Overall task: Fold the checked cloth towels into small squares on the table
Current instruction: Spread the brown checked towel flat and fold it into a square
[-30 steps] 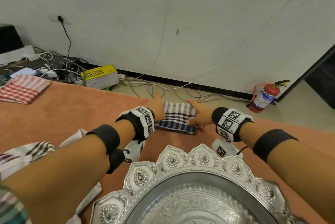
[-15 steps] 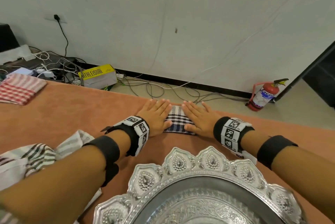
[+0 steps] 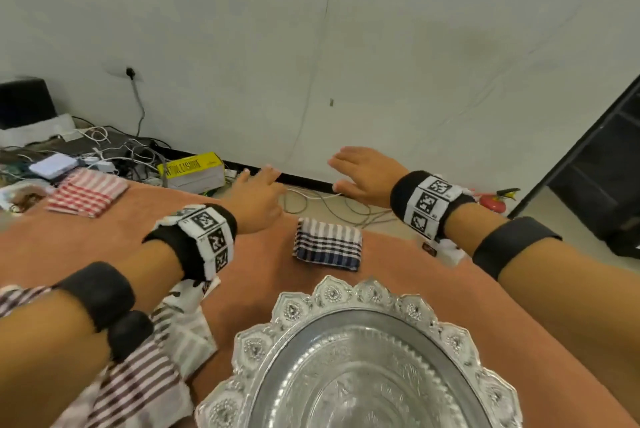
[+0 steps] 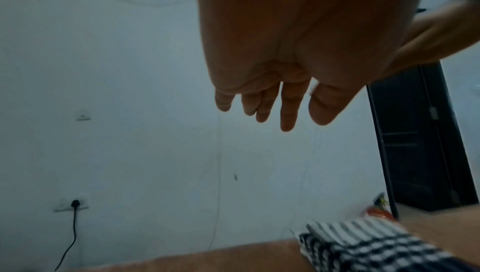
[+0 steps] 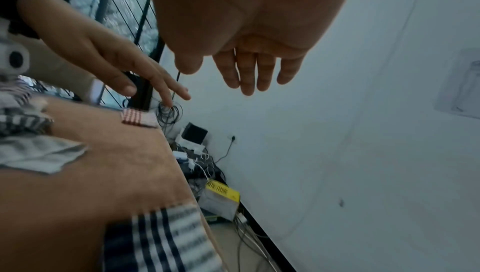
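A navy-and-white checked towel point(image 3: 328, 243) lies folded into a small square near the far edge of the orange table point(image 3: 86, 244). It also shows low in the left wrist view point(image 4: 363, 243) and the right wrist view point(image 5: 161, 239). My left hand point(image 3: 256, 199) hovers above and left of it, fingers straight and holding nothing point(image 4: 270, 108). My right hand point(image 3: 363, 175) is raised above and right of it, fingers straight too point(image 5: 249, 75). A red checked towel point(image 3: 88, 192) lies folded at the far left. Loose brown-striped towels point(image 3: 145, 375) lie under my left forearm.
An ornate silver tray point(image 3: 346, 296) sits at the near edge in front of me. Beyond the table, cables point(image 3: 121, 157), a yellow box point(image 3: 192, 171) and a red fire extinguisher point(image 3: 493, 201) lie on the floor by the white wall. A dark doorway point(image 3: 595, 178) is at right.
Both hands pressed flat on the folded navy towel, then lifted off it and spread apart; the towel stays folded on the table. The head view tilted upward.
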